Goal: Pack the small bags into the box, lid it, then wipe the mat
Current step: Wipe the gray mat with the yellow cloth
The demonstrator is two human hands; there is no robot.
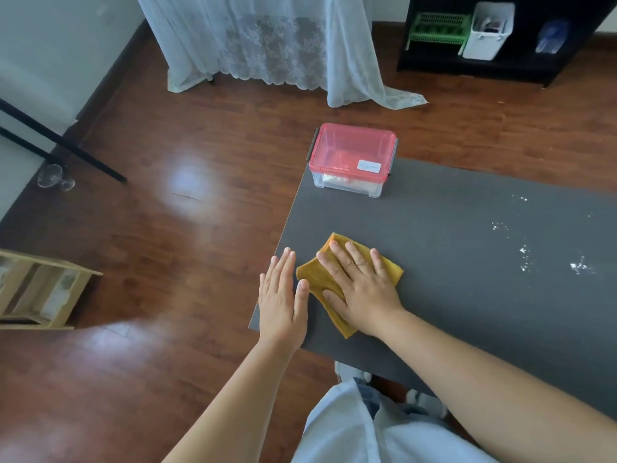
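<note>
A dark grey mat lies on the wooden floor. At its far left corner stands a clear plastic box with a pink lid on it; pale contents show faintly through the wall. My right hand lies flat, fingers spread, pressing on a folded mustard-yellow cloth near the mat's left edge. My left hand rests flat and empty on that left edge, just beside the cloth. White specks dot the mat to the right.
A lace curtain hangs at the back. A black shelf with a green rack and white bin stands at the back right. A wooden rack sits at the left, glassware near black bars.
</note>
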